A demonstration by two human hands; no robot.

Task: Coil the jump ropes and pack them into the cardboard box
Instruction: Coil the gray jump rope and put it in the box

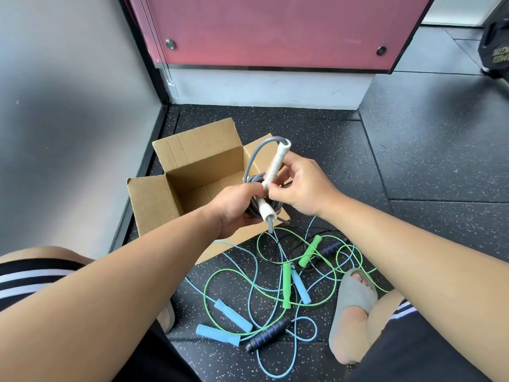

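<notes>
Left hand gripped the coiled grey jump rope, fingers curled round the bundle, with one white handle pointing down and toward the person. Right hand pinched the second white handle at its lower end. Its long axis ran up and away, the cord looping off the top back into the coil.

The bundle was held in the air over the near right edge of the open cardboard box. The box opening lay just beyond and to the left, and the left hand was nearer to it. The box floor looked bare.

Judged: coil nearly finished, last handle needs tucking, then a short drop left and forward.

The green rope, light blue rope and black-handled rope lay tangled on the floor near the person, uncoiled.
</notes>
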